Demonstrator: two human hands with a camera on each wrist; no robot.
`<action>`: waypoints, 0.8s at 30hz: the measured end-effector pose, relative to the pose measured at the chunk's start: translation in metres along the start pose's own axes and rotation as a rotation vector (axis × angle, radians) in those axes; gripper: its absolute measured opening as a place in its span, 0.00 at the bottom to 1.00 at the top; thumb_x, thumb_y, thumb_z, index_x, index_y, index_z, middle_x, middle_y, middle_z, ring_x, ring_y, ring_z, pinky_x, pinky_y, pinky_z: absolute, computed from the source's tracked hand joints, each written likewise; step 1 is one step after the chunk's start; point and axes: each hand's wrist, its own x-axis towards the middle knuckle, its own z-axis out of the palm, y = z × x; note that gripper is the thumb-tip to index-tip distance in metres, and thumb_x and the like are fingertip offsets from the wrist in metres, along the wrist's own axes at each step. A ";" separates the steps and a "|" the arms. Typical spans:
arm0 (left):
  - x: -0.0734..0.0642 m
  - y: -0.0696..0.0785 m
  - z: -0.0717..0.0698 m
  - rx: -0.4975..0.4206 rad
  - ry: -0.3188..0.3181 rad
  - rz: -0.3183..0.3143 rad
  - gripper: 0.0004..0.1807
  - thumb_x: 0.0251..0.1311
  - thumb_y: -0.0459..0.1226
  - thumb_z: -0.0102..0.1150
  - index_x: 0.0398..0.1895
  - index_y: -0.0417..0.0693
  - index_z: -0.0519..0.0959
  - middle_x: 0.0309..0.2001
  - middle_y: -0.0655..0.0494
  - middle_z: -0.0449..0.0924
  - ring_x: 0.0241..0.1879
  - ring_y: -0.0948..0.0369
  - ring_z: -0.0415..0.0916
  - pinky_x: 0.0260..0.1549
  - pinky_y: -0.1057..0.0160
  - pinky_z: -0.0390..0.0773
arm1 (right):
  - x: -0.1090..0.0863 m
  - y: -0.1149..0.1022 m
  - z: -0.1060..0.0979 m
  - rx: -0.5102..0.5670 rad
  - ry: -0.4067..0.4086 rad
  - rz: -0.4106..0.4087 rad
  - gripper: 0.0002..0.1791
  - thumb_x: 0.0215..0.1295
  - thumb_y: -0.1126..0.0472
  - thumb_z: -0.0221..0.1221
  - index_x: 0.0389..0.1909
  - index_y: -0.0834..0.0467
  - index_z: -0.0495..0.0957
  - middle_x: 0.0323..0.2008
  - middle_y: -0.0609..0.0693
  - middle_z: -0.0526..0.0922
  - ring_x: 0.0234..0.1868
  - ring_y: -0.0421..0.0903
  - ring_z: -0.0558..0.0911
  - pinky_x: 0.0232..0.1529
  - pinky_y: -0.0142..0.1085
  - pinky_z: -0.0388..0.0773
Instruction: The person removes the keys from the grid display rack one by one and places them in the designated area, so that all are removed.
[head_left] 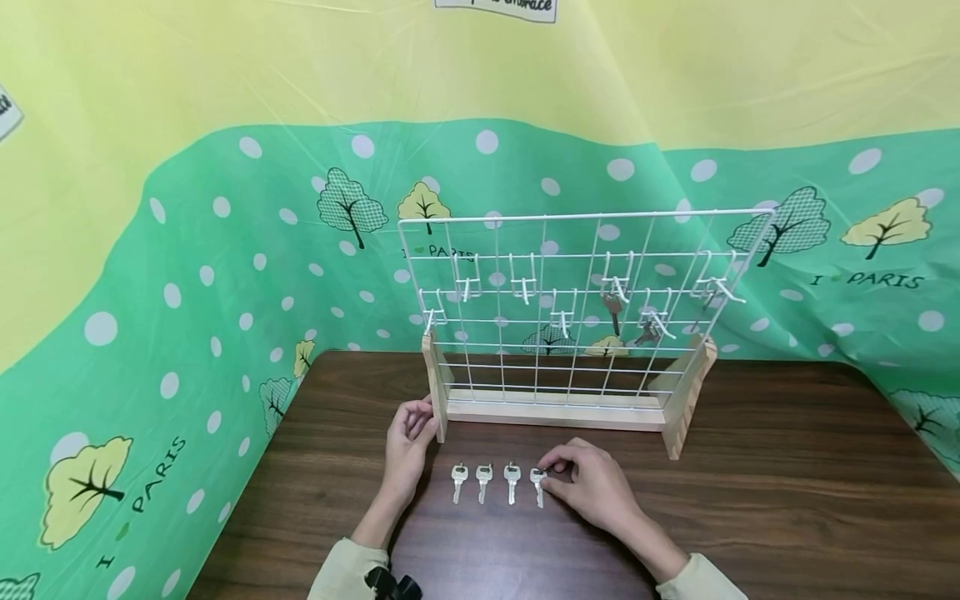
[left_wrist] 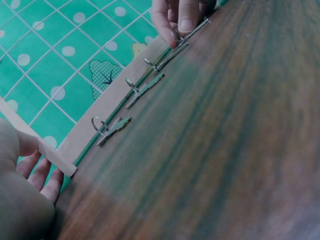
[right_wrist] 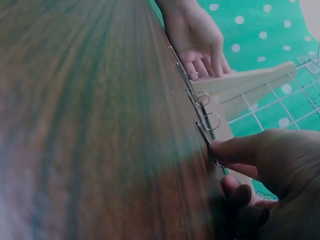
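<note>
My left hand [head_left: 407,446] holds the left wooden foot of a white wire grid rack [head_left: 441,400], thumb on the near side and fingers round behind it. Four silver keys with small rings lie in a row in front of the rack: the leftmost key [head_left: 460,483], the second key [head_left: 483,483], the third key [head_left: 512,483] and the rightmost key [head_left: 538,490]. At the rightmost one, my right hand [head_left: 592,483] pinches the head end by its ring between thumb and forefinger. The right wrist view shows the thumb [right_wrist: 232,149] right against that key.
White hooks [head_left: 525,287] hang on the grid in two rows. A key [head_left: 613,308] hangs from an upper hook and another [head_left: 647,332] from a lower one at the right. Behind the dark wooden table [head_left: 787,467] is a green and yellow patterned cloth [head_left: 225,308].
</note>
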 end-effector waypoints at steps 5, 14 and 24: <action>-0.001 0.001 0.000 -0.006 0.006 -0.009 0.07 0.74 0.19 0.59 0.50 0.27 0.74 0.70 0.27 0.78 0.72 0.47 0.77 0.67 0.71 0.78 | -0.001 -0.001 0.001 -0.001 0.028 -0.005 0.15 0.54 0.64 0.84 0.35 0.43 0.92 0.31 0.36 0.80 0.28 0.32 0.72 0.29 0.30 0.70; -0.001 0.001 0.000 0.004 0.004 0.012 0.06 0.74 0.19 0.59 0.50 0.28 0.74 0.69 0.27 0.78 0.71 0.49 0.78 0.67 0.71 0.78 | -0.001 -0.002 0.000 -0.003 0.006 0.034 0.14 0.56 0.63 0.83 0.36 0.42 0.91 0.31 0.37 0.80 0.27 0.32 0.71 0.29 0.30 0.69; -0.001 0.002 0.000 0.007 0.002 0.004 0.07 0.74 0.19 0.58 0.50 0.25 0.73 0.70 0.26 0.77 0.73 0.45 0.76 0.68 0.71 0.77 | 0.001 -0.005 -0.004 0.096 -0.006 0.044 0.12 0.58 0.64 0.82 0.38 0.48 0.91 0.31 0.40 0.80 0.25 0.34 0.72 0.28 0.29 0.71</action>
